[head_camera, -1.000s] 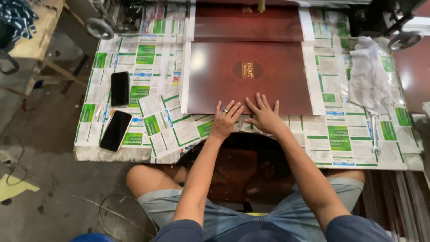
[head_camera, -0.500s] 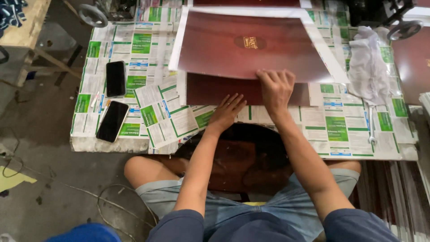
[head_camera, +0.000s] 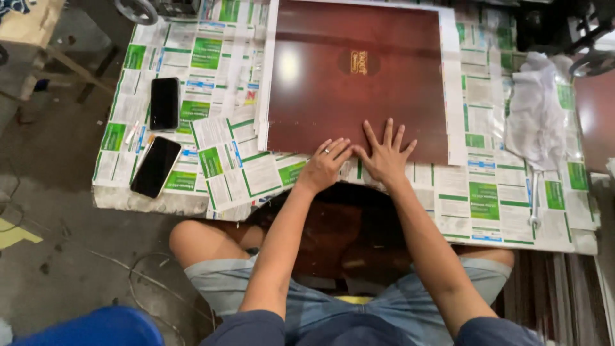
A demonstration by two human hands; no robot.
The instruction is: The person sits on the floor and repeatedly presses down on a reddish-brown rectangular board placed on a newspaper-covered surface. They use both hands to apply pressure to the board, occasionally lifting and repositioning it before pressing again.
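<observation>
A large glossy dark-red sheet [head_camera: 355, 83] with a small gold emblem lies flat on a table covered in green-and-white printed papers [head_camera: 243, 173]. My left hand [head_camera: 325, 163], a ring on one finger, rests flat with fingers apart on the sheet's near edge. Right beside it, my right hand [head_camera: 384, 152] presses down with fingers spread on the same edge. Neither hand grips anything.
Two black phones [head_camera: 164, 102] [head_camera: 155, 166] lie at the table's left. A crumpled white cloth [head_camera: 535, 112] and a small wrench [head_camera: 532, 198] sit at the right. Machine wheels show at the top corners. A blue object [head_camera: 90, 327] is at bottom left.
Half a second ago my right hand held a dark-red sheet raised and curling over the stack. It now lies flat, and both hands have come together on its near edge.
</observation>
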